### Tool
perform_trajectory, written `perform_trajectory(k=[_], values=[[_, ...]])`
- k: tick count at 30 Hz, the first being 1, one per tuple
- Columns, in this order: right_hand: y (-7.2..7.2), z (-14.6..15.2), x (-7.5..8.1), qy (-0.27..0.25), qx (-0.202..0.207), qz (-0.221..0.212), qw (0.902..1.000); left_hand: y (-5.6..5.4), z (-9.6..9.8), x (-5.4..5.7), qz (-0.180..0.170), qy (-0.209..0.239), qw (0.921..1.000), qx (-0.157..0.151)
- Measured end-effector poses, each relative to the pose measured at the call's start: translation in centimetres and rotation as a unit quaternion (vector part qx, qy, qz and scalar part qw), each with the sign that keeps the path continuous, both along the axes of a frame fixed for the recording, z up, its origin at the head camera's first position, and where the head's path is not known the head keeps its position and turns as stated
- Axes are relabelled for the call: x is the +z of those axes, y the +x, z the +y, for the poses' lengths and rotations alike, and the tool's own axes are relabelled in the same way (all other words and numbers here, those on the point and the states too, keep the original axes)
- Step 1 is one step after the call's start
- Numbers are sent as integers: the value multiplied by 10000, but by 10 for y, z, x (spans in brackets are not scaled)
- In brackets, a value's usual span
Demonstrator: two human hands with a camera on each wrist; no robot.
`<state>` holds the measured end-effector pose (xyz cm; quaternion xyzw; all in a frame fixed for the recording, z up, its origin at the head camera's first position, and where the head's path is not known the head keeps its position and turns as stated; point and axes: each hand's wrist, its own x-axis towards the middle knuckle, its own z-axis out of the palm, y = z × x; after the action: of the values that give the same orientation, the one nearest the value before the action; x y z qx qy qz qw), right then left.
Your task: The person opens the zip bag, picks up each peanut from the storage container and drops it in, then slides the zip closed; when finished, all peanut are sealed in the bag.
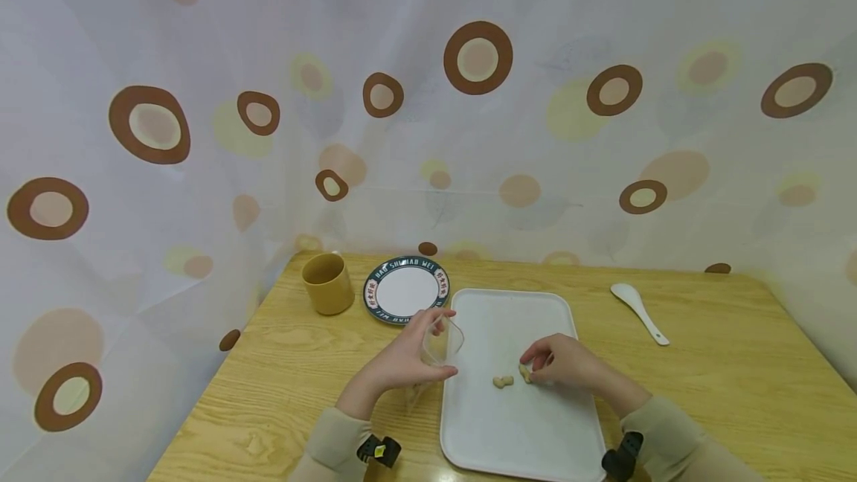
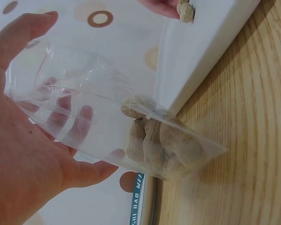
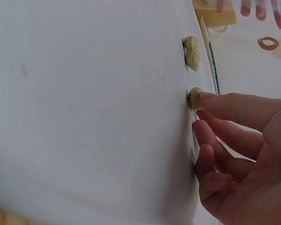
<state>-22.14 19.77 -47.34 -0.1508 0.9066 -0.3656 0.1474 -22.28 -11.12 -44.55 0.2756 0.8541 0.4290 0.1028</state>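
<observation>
Where it lies nearest, the surface [image 1: 234, 422] is pale yellow wood with visible grain. White tray [image 1: 522, 437], one: rounded corners, long sides running near to far. Clear plastic bag [image 2: 103, 110], one: beside the tray's left edge, mouth upward, long axis slanting down to a closed lower end holding several peanuts [image 2: 152, 145]. Left hand [image 1: 405, 363]: fingers and thumb curved around the bag's mouth, grasping it. Loose peanut [image 1: 504, 381], one: on the tray, long axis roughly crosswise. Pinched peanut [image 1: 525, 373], one: at the tray, just right of the loose one, between fingertips of the right hand [image 1: 569, 364]; long axis roughly near to far, far end tilted slightly left. White spoon [image 1: 639, 311], one: right of the tray, bowl far, handle pointing near and rightward. Yellow mug [image 1: 331, 292], one: upright, far left. Green-rimmed plate [image 1: 406, 292], one: between mug and tray. Patterned sheeting [image 1: 402, 140]: pale, brown-ringed, behind the surface and along both sides.
</observation>
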Motion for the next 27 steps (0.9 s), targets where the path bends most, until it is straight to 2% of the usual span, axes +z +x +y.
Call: perform_trajectory(k=[8,21,27], values=[[0,0,0,41,86,79,9999,-1,0,-1,44,0,10000,-18],[2,-1,-4,-125,-144,20,9998,1,1,0,-28,-29,10000,-14],[1,0,-3,-244,38,101,9996,2,1,0,-58,-52,10000,23]])
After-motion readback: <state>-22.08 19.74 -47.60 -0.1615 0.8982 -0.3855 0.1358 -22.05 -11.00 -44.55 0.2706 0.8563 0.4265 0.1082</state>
